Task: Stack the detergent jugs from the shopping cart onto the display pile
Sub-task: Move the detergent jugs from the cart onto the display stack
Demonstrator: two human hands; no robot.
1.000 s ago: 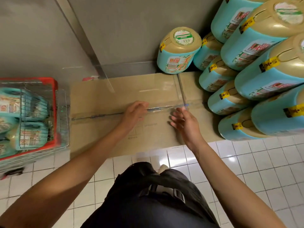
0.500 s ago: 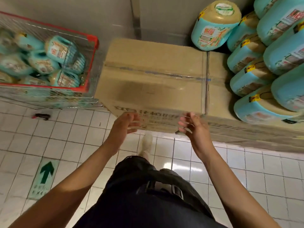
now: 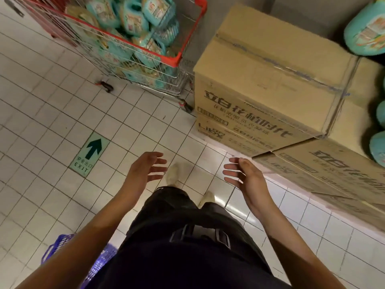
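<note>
Cart [image 3: 125,39], upper left, full of jugs [image 3: 133,17]. Left grip [image 3: 143,171] and right grip [image 3: 243,176] wide, empty, well below the cart.

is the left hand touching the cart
Apart. The head view shows the left hand open, with bare floor tiles between it and the cart.
</note>
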